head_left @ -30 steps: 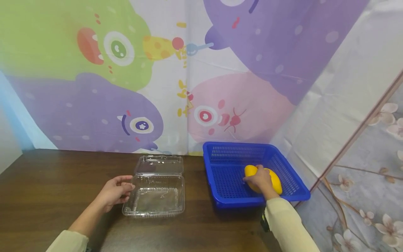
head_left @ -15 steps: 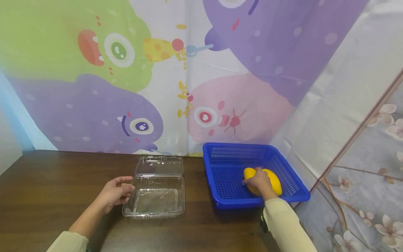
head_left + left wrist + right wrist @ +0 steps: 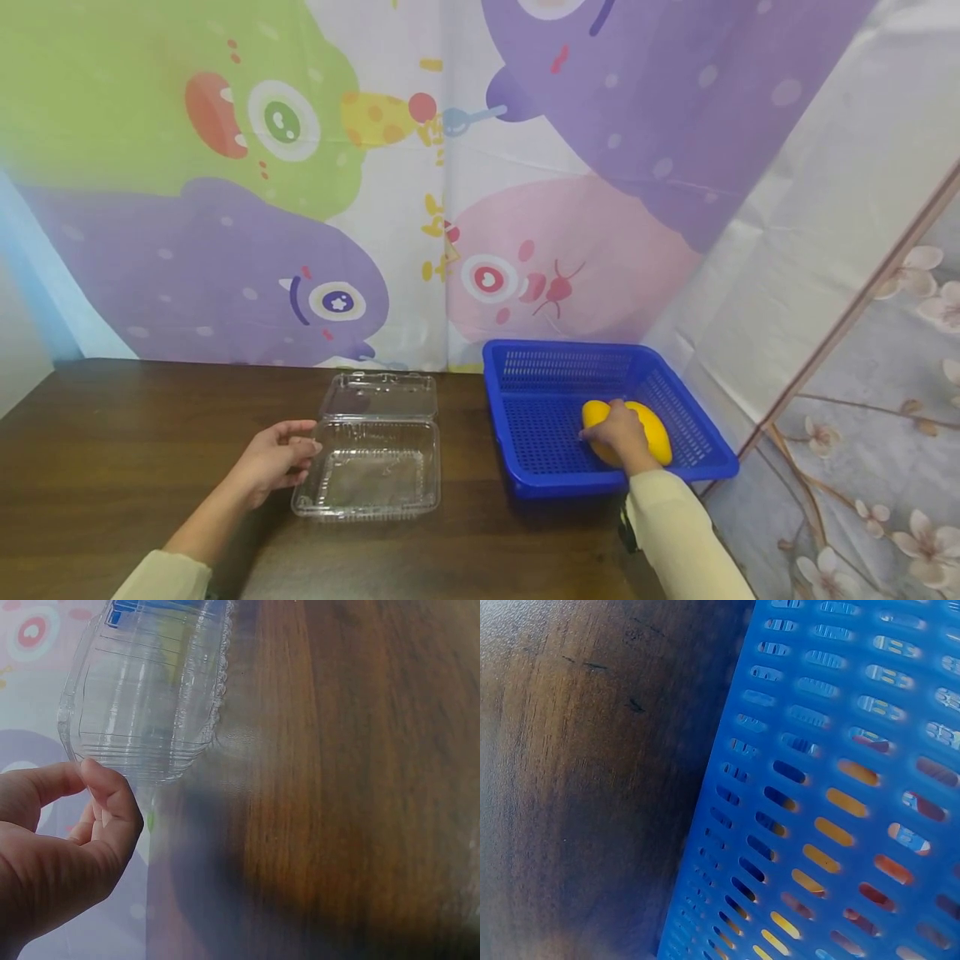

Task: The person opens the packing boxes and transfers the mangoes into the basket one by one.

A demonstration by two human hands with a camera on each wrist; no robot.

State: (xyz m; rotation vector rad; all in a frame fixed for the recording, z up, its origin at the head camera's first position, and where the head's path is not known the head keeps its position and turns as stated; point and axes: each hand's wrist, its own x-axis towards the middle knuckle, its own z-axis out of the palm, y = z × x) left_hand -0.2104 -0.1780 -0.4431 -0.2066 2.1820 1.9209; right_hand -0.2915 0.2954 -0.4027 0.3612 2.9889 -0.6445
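— Mango [image 3: 651, 427] position?
— It is seen lying in the blue basket [image 3: 555, 379], toward the near right corner, on the table [image 3: 135, 433].
— Right hand [image 3: 618, 432]?
— It is laid over the mango, fingers curled round it in a grasp.
— Left hand [image 3: 272, 460]?
— It is held at the left edge of the clear box [image 3: 371, 471], fingers loosely curled, fingertips touching the rim. The box lid [image 3: 381, 393] is folded back, open.

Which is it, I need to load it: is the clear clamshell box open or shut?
Open: the clamshell box has its lid folded back flat on the table, tray empty.
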